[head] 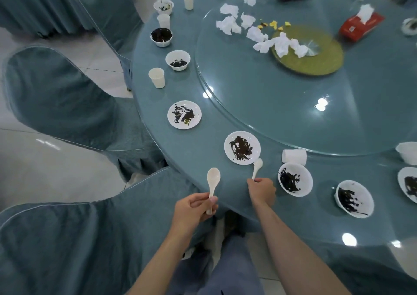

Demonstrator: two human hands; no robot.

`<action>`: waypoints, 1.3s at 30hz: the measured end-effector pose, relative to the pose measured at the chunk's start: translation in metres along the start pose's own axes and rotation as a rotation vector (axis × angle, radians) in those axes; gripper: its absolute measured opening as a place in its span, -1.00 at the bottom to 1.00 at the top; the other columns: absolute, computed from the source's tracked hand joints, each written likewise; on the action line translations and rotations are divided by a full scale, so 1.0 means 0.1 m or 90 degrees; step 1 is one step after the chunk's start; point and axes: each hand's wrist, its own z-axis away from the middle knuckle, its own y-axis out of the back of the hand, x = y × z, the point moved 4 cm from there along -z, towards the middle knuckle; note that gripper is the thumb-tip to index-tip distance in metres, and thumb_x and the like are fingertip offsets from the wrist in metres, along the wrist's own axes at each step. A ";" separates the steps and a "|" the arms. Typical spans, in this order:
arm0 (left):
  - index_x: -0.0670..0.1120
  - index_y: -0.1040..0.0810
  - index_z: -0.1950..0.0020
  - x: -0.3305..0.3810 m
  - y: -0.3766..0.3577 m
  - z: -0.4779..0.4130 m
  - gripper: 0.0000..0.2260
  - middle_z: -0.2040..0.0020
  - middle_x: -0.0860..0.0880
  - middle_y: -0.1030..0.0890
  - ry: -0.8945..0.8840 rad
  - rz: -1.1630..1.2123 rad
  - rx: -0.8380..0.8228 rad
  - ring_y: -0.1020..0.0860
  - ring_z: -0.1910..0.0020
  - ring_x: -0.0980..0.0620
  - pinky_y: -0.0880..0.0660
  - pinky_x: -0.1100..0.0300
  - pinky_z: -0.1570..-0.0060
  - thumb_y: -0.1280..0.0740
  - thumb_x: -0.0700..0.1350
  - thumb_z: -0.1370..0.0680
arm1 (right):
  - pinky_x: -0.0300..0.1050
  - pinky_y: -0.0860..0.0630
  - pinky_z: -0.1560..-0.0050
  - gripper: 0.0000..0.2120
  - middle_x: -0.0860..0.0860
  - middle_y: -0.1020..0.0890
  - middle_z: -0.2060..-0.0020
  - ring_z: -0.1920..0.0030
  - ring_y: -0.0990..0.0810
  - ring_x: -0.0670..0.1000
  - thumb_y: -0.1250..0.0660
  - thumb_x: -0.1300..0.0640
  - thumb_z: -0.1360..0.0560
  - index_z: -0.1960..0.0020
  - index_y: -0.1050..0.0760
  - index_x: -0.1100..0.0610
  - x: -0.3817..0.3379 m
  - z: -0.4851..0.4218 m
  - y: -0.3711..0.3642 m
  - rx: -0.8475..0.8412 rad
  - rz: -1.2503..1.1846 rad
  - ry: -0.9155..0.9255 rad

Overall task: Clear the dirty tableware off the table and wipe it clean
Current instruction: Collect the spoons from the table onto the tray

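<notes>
Head view: in the lower middle of the frame the left hand (pixel 194 209) is curled round the handle of a white ceramic soup spoon (pixel 213 181), holding it upright, off the edge of the round worktop (pixel 203 150). Just to its right, the right hand (pixel 261 192) pinches the handle tip of a second soup spoon (pixel 257 168). That spoon's scoop lies at the lower right rim of a sauce-smeared saucer (pixel 242 148); whether it rests on the rim or the cloth I cannot tell.

Further right along the near edge are a paper cup on its side (pixel 294 157) and two dirty bowls (pixel 295 179) (pixel 354 198). To the left and up the frame, the edge carries another smeared saucer (pixel 184 114), an upright paper cup (pixel 156 77) and more bowls. The glass turntable (pixel 259 87) fills the centre, with crumpled tissues (pixel 230 23) and a red tissue box (pixel 361 24) in its upper part. Chairs in teal covers (pixel 67 238) stand at the left.

The step in hand looks like gathering the spoons, early in the clearing, as nearly all the tableware sits on the worktop and no cloth for wiping is in sight. Next, probably, the right hand lifts its spoon clear of the saucer and joins it with the other, so that one hand is free for stacking saucers and bowls. The glazed handles may be slippery with sauce.
</notes>
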 end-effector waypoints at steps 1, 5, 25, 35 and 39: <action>-0.27 -0.66 -0.13 -0.01 0.02 -0.02 -0.80 0.02 -0.22 -0.75 0.003 0.006 0.001 -0.72 0.10 -0.08 -0.69 0.15 0.05 -0.50 -0.27 -0.53 | -0.04 -0.49 0.00 -0.74 0.11 -0.73 -0.01 -0.08 -0.66 0.22 -0.47 0.06 -0.42 -0.08 -0.71 0.08 0.02 0.00 -0.01 -0.013 -0.011 -0.007; -0.29 -0.65 -0.14 -0.02 0.07 -0.08 -0.79 0.01 -0.22 -0.75 0.010 0.021 0.007 -0.72 0.11 -0.05 -0.68 0.19 0.07 -0.51 -0.27 -0.53 | -0.10 -0.44 0.09 -0.77 0.08 -0.75 0.07 -0.04 -0.67 0.19 -0.49 0.05 -0.40 -0.02 -0.74 0.09 0.08 0.04 -0.01 -0.045 -0.037 -0.029; -0.27 -0.63 -0.08 0.00 -0.45 -0.16 -0.82 0.08 -0.22 -0.75 -0.016 -0.012 -0.050 -0.71 0.12 -0.08 -0.68 0.19 0.08 -0.52 -0.29 -0.51 | -0.20 -0.62 0.17 -0.83 0.12 -0.72 0.27 0.28 -0.65 -0.03 -0.58 0.22 -0.44 0.08 -0.65 0.29 -0.03 0.95 0.82 -0.229 -0.387 0.046; -0.28 -0.64 -0.14 -0.33 -0.53 0.52 -0.79 0.04 -0.22 -0.75 -0.005 -0.002 -0.069 -0.73 0.07 -0.09 -0.68 0.18 0.07 -0.50 -0.30 -0.52 | -0.27 -0.56 0.27 -0.86 0.06 -0.72 0.29 0.30 -0.64 -0.05 -0.53 0.27 -0.49 0.00 -0.61 0.27 0.38 1.46 0.98 -0.298 -0.380 0.123; -0.27 -0.64 -0.13 -0.62 -0.33 0.81 -0.78 0.03 -0.24 -0.74 0.006 0.045 -0.024 -0.74 0.08 -0.08 -0.69 0.13 0.00 -0.51 -0.31 -0.50 | -0.24 -0.53 0.22 -0.91 0.08 -0.74 0.25 0.27 -0.63 -0.08 -0.45 0.23 -0.56 0.04 -0.67 0.27 0.70 1.63 0.87 -0.336 -0.338 0.149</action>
